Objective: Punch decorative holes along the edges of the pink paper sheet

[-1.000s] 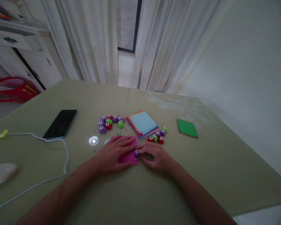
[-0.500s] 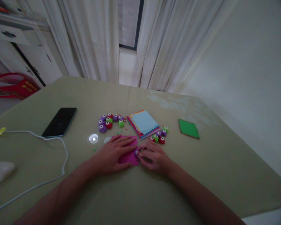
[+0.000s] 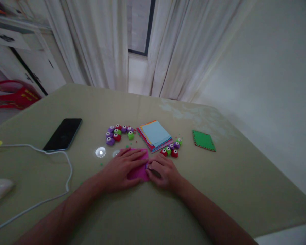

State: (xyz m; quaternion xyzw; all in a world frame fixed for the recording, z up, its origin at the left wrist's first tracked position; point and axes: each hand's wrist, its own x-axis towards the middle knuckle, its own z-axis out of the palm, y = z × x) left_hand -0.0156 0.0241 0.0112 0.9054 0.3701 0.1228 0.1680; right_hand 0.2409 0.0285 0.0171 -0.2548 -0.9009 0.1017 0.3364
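Item: one bright pink square sheet, seemingly paper or thin card, lying flat on the pale green tabletop, well in from the far edge, midway between the side edges. Left hand: palm down, fingers spread wide across the sheet, grasping nothing, presumably weighting it against sliding. Right hand: narrow grip, thumb and fingers closed around a small purple rounded block at the sheet's right edge, apparently to steady it there. Stack of multicoloured sheets, light blue uppermost: towards the far edge, probably kept within reach. Red, green and purple blocks with white eyes: clustered left of the stack, perhaps for easy choosing. Green square with notched borders: towards the right edge, apart, seemingly set aside.
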